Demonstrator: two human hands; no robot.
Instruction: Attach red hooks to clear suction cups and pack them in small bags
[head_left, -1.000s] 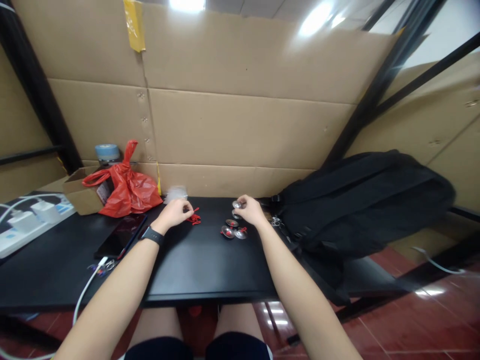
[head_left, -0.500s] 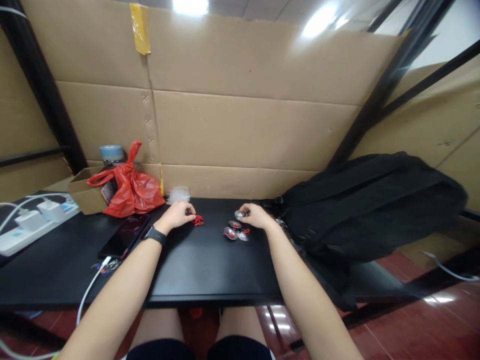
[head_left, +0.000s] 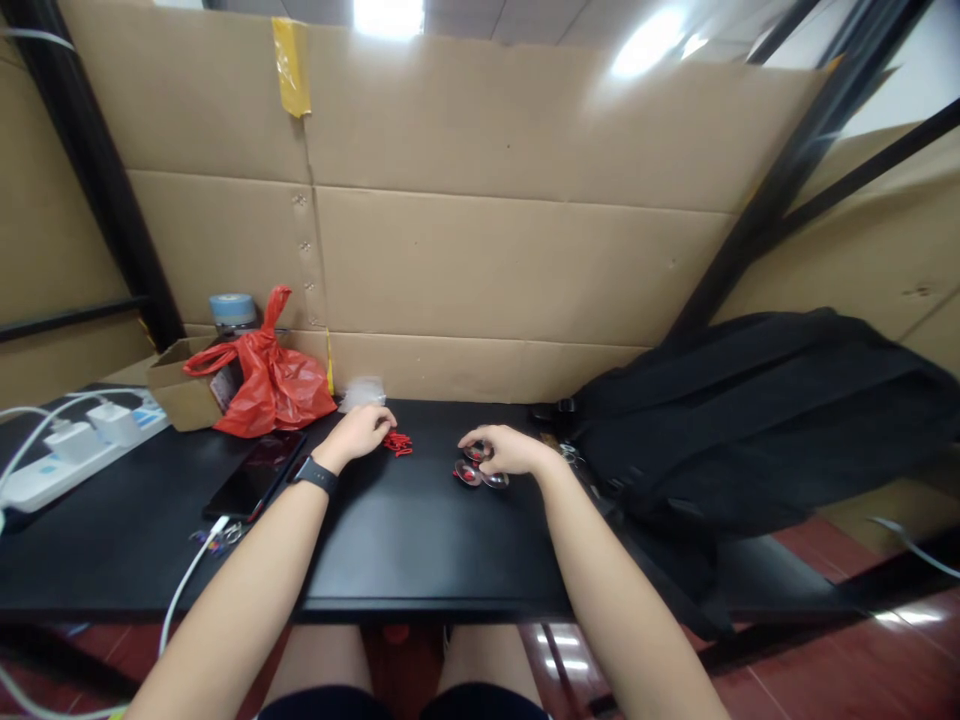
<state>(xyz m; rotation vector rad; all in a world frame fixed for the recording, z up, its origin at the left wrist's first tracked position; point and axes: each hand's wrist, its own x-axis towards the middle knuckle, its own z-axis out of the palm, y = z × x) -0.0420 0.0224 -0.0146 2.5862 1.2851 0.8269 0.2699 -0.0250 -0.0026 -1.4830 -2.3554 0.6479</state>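
My left hand [head_left: 364,432], a dark watch on its wrist, rests on the black table with its fingers loosely curved and apart. Just right of its fingertips lies a small heap of red cords [head_left: 399,444], close to or touching the thumb. My right hand [head_left: 510,450] reaches over a group of small shiny metal discs with red cord on them, like finger cymbals. One finger cymbal [head_left: 477,453] is between its fingers and thumb, partly covered. Two more lie just nearer me, a left finger cymbal [head_left: 466,474] and a right finger cymbal [head_left: 496,481].
A black backpack [head_left: 765,410] fills the right side. To the left are a phone [head_left: 251,475] with a white cable, a red plastic bag [head_left: 277,390], a cardboard box [head_left: 184,390] and a power strip [head_left: 82,455]. Cardboard [head_left: 495,270] walls the back.
My right hand has come slightly nearer me and its fingers have spread over the discs. The upper disc it touched before is no longer visible. My left hand has barely moved.
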